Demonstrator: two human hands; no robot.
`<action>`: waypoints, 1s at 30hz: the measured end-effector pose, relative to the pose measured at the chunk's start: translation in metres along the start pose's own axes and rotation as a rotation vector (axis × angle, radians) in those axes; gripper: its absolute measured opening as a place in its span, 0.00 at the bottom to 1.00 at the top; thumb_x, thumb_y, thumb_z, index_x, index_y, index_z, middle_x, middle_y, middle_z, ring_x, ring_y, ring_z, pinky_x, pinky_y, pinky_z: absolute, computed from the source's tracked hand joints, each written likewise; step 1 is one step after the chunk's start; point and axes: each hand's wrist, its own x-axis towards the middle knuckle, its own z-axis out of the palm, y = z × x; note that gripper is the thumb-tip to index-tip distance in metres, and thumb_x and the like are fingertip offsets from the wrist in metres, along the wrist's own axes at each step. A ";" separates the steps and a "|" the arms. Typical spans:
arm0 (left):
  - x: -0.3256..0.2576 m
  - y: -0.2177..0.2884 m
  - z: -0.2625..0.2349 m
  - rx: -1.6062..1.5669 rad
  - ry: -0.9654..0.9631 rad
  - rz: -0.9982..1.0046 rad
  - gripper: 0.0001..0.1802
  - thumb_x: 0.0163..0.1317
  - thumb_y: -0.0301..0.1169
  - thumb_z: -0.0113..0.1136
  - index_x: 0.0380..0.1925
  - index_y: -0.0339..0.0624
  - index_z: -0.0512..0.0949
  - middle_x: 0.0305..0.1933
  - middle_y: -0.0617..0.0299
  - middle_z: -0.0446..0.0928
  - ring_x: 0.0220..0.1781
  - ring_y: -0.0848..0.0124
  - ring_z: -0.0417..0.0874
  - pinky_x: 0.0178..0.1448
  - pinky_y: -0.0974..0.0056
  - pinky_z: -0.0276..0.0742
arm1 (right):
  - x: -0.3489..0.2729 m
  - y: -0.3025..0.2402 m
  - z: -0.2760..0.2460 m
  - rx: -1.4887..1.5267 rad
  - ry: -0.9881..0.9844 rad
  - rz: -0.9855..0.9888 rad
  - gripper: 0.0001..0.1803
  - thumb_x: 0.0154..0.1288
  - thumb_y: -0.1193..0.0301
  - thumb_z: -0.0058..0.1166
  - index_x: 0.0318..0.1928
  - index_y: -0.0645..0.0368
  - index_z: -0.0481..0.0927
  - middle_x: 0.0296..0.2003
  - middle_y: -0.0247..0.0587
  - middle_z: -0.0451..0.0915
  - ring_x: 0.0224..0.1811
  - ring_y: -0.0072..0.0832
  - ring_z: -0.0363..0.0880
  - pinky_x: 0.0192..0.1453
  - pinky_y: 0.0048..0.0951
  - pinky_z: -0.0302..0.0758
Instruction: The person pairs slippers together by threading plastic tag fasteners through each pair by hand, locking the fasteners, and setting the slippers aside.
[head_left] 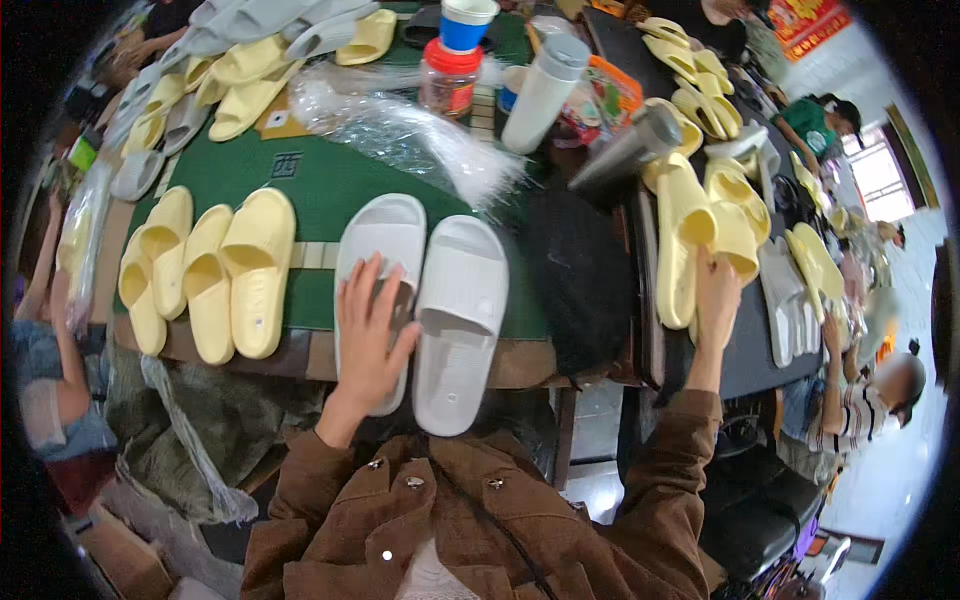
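A pair of light grey slippers lies side by side in front of me, toes away. My left hand (370, 335) rests on the left grey slipper (385, 225) with its fingers spread. Beside it, the right grey slipper (460, 300) sticks out over the table's front edge, untouched. Out to the right, my right hand (718, 295) is closed at a yellow slipper (735, 235); the fingertips are partly hidden. Another yellow slipper (683, 230) lies against it on the left. Two pairs of yellow slippers (258, 260) stand to the left of the grey pair.
Clear plastic bags (400, 130) spread over the green mat (330, 185). Behind them are a red-lidded jar (450, 80) with a cup on top and a white bottle (545, 95). A grey tumbler (630, 145) leans at the right. More slippers pile up far left; people sit on both sides.
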 end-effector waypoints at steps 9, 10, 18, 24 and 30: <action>-0.057 0.021 0.010 -0.062 -0.198 -0.109 0.35 0.54 0.28 0.60 0.64 0.47 0.63 0.71 0.39 0.49 0.72 0.40 0.50 0.72 0.45 0.48 | 0.000 -0.002 0.000 0.109 -0.012 0.077 0.27 0.67 0.51 0.46 0.36 0.68 0.77 0.30 0.62 0.78 0.35 0.58 0.76 0.39 0.46 0.71; -0.053 0.022 0.011 -0.029 -0.202 -0.075 0.33 0.53 0.28 0.61 0.62 0.47 0.65 0.70 0.38 0.50 0.71 0.40 0.51 0.72 0.44 0.48 | 0.001 0.000 0.000 0.117 -0.032 0.092 0.27 0.66 0.51 0.46 0.36 0.68 0.77 0.30 0.61 0.77 0.34 0.57 0.76 0.38 0.46 0.71; -0.026 0.012 0.044 0.050 -0.126 -0.026 0.29 0.55 0.36 0.63 0.54 0.34 0.68 0.64 0.34 0.56 0.67 0.36 0.54 0.70 0.40 0.51 | 0.006 0.031 0.016 0.476 -0.006 0.071 0.21 0.68 0.60 0.50 0.40 0.71 0.80 0.25 0.42 0.79 0.29 0.24 0.73 0.34 0.31 0.69; -0.027 -0.001 0.034 0.070 -0.062 -0.048 0.28 0.55 0.35 0.62 0.54 0.34 0.68 0.63 0.36 0.58 0.65 0.39 0.59 0.70 0.43 0.52 | -0.025 0.002 -0.003 0.597 -0.053 -0.051 0.15 0.67 0.69 0.50 0.39 0.72 0.79 0.28 0.40 0.80 0.30 0.21 0.74 0.35 0.27 0.71; -0.028 -0.029 0.009 0.102 0.018 -0.087 0.20 0.55 0.28 0.60 0.47 0.32 0.69 0.62 0.36 0.60 0.65 0.41 0.61 0.69 0.45 0.56 | -0.094 -0.077 -0.029 1.033 -0.121 0.011 0.20 0.58 0.74 0.55 0.50 0.73 0.74 0.43 0.48 0.81 0.40 0.28 0.81 0.44 0.28 0.77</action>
